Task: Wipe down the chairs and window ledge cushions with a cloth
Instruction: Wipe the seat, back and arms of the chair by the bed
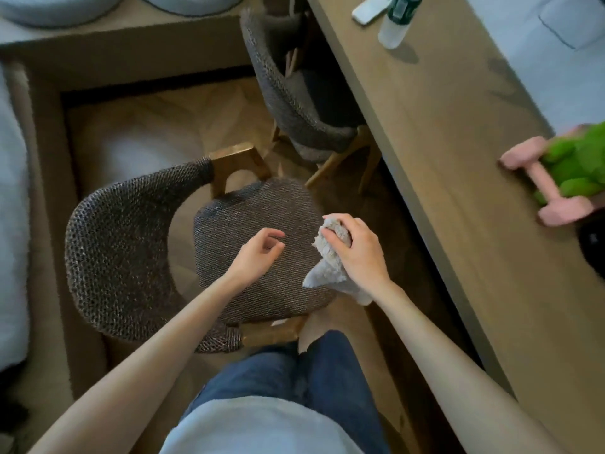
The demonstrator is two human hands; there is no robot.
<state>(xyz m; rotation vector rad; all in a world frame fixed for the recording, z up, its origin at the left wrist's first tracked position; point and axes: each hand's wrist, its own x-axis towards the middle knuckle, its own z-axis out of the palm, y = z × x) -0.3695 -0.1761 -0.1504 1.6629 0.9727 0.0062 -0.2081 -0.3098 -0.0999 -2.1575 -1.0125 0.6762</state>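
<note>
A dark woven chair (235, 204) with a curved back and wooden legs stands right below me. My right hand (358, 253) grips a bunched grey cloth (327, 257) over the right edge of the seat. My left hand (258, 253) hovers over the middle of the seat with loosely curled fingers, holding nothing. A second woven chair (294, 103) is tucked under the desk further back. Pale round cushions (49, 11) lie on the ledge at the top left.
A long wooden desk (442, 158) runs along the right, bearing a plastic bottle (396, 21), a white remote (370, 8), a pink dumbbell (543, 191) and a green soft toy (579, 162). A carpeted platform (45, 158) borders the wooden floor on the left.
</note>
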